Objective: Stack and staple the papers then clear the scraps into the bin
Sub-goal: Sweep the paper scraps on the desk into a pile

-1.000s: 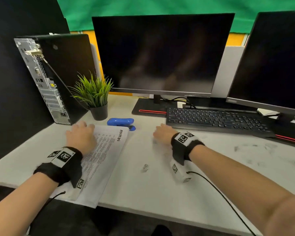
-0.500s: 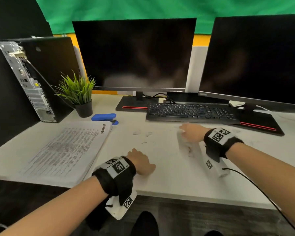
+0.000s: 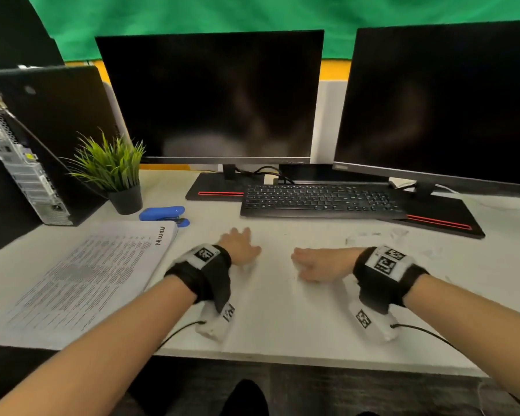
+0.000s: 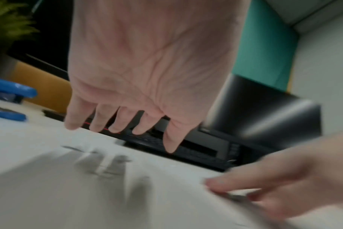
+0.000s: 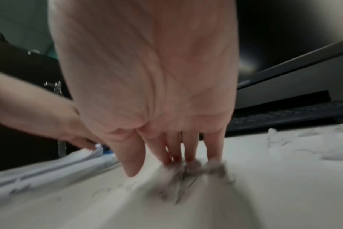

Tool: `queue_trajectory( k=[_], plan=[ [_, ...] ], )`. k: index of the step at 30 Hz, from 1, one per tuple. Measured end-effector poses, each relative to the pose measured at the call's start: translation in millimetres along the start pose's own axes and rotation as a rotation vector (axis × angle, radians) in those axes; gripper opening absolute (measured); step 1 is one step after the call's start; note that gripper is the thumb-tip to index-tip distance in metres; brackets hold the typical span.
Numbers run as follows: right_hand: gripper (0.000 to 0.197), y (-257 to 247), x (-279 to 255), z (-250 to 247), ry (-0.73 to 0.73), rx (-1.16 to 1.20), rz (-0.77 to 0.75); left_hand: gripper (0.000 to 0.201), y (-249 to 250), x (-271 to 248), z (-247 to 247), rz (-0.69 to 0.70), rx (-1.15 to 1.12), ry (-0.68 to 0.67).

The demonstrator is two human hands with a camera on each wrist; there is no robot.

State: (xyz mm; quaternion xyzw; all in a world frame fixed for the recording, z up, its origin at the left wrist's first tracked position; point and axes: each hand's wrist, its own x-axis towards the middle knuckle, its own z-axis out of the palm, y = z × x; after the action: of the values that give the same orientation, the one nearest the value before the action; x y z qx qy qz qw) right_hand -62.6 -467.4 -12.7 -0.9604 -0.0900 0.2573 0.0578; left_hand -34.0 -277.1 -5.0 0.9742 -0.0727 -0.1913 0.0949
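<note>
Both hands are now sitting close together at the middle of the desk (image 3: 282,325); half a second ago the left hand (image 3: 240,247) was nearer the front edge and the right hand (image 3: 318,264) farther off by the keyboard (image 3: 318,201). Fingers of the left hand are hanging straight and relaxed just above the surface, gripping nothing. Straight right fingertips (image 5: 188,158) are pressing down on the desk, holding nothing either. Stacked papers (image 3: 87,280) are lying well to the left of the left hand, with the blue stapler (image 3: 162,214) just beyond their far corner, beside the potted plant (image 3: 114,172). White paper scraps (image 3: 370,235) are lying scattered beyond and to the right of the right hand, in front of the keyboard.
</note>
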Motion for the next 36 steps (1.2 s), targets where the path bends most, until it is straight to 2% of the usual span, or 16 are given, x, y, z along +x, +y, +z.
queue_trajectory(
  k=[3, 5, 8, 13, 16, 17, 20, 23, 25, 29, 33, 36],
  plan=[
    [0.048, 29, -13, -12, 0.106, 0.059, 0.013, 0.077, -13, 18, -1, -0.169, 0.045, -0.024],
    [0.048, 51, -10, -19, 0.229, 0.064, 0.084, 0.075, -9, 23, 5, -0.142, 0.086, -0.096],
    [0.054, 67, 4, -24, 0.270, 0.101, 0.177, 0.078, 15, 23, 16, -0.062, 0.099, -0.116],
    [0.052, 47, 29, -18, 0.217, 0.053, 0.198, 0.072, 65, 23, 30, 0.140, 0.165, -0.172],
    [0.035, 33, 18, -5, 0.104, 0.099, 0.155, 0.065, 77, 28, 28, 0.223, 0.127, -0.191],
    [0.033, 33, 8, -1, 0.073, 0.095, 0.129, 0.063, 79, 31, 26, 0.226, 0.102, -0.153],
    [0.051, 54, -20, 1, 0.083, 0.129, 0.084, 0.064, 82, 42, 23, 0.146, 0.107, -0.060],
    [0.055, 105, -36, -7, 0.260, 0.201, 0.218, 0.073, 90, 50, 25, 0.091, 0.127, -0.102],
    [0.057, 136, -46, -14, 0.322, 0.241, 0.348, 0.078, 100, 55, 27, 0.073, 0.143, -0.112],
    [0.056, 164, -44, -19, 0.334, 0.336, 0.492, 0.065, 136, 47, 33, 0.212, 0.142, -0.165],
    [0.041, 138, -28, -12, 0.247, 0.334, 0.370, 0.058, 165, 42, 34, 0.328, 0.203, -0.194],
    [0.047, 115, -52, 6, 0.151, 0.309, 0.256, 0.050, 172, 54, 30, 0.379, 0.115, -0.096]
  ],
)
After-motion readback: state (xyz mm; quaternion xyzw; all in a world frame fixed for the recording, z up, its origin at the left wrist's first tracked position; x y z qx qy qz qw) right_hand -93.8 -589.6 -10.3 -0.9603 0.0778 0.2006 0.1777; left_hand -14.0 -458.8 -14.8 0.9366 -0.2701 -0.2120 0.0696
